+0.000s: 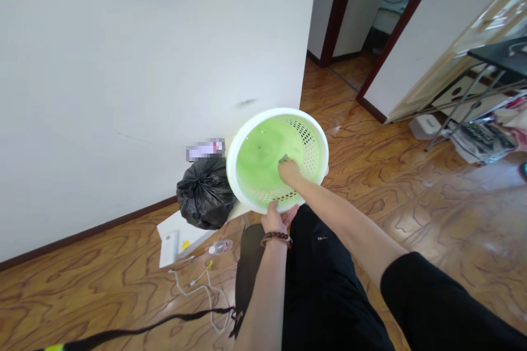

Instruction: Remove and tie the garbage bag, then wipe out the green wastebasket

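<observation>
A round plastic basket [232, 173] with a white rim, a light green inside and perforated sides is tilted toward me in the middle of the view. My left hand [275, 219], below a beaded bracelet, grips its near rim with the thumb on top and the fingers underneath. Reaching inside the basket, my right hand [290, 174] is closed around a small grey cloth [283, 159]. The cloth is close to the green inner surface; whether it touches is hard to tell. Most of it is hidden by my fingers.
Left of the basket sits a tied black plastic bag [206, 192] by the white wall. A white box [168, 247], a plastic bottle [221, 247] and white cables [197, 288] lie on the wooden floor. A dark folding table [500, 57] stands at right.
</observation>
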`<state>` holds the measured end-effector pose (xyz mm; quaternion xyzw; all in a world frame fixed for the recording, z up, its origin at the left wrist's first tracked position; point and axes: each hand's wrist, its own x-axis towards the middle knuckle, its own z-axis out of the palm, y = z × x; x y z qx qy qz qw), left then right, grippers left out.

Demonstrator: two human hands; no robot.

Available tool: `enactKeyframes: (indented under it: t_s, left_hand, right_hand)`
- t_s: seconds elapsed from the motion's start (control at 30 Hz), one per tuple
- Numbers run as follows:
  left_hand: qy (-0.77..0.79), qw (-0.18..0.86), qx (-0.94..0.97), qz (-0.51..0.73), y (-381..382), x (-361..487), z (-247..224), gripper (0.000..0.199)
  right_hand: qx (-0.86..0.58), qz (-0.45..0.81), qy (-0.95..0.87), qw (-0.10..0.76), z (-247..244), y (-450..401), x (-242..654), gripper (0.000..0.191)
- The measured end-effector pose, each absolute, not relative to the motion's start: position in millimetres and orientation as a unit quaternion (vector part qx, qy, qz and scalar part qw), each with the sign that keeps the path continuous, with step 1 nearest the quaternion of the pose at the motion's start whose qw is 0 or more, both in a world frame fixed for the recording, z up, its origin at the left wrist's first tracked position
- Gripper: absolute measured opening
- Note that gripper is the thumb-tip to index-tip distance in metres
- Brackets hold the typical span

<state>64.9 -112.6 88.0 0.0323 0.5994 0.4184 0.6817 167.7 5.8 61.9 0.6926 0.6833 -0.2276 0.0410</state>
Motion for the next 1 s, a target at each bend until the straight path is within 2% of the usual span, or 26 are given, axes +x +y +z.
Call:
enactKeyframes:
  t_s: [0.23,0.33,0.4,0.5,0.77,0.9,1.0]
  left_hand:
    - [0.589,0.681,0.034,0.434,-135,76,81,0.032]
    - [0.565,0.695,-0.003,0.445,-146,71,77,0.027]
    - [0.554,0.698,-0.002,0.453,-149,66,77,0.023]
    - [0.543,0.696,0.03,0.469,-150,61,81,0.022]
    - [0.535,0.706,0.067,0.459,-166,60,89,0.032]
    - [0.534,0.703,0.109,0.457,-172,67,94,0.042]
    - [0.556,0.693,0.104,0.447,-174,69,93,0.04]
  right_hand:
    - [0.604,-0.263,0.752,0.006,54,-22,140,0.038]
    - [0.561,-0.246,0.789,0.045,63,-38,153,0.033]
    - [0.576,-0.212,0.784,0.089,70,-45,156,0.03]
    - [0.607,-0.186,0.765,0.11,79,-49,150,0.026]
    - [0.659,-0.167,0.727,0.096,75,-49,169,0.033]
    - [0.63,-0.231,0.734,0.107,64,-47,157,0.033]
    - [0.608,-0.265,0.744,0.083,59,-45,151,0.035]
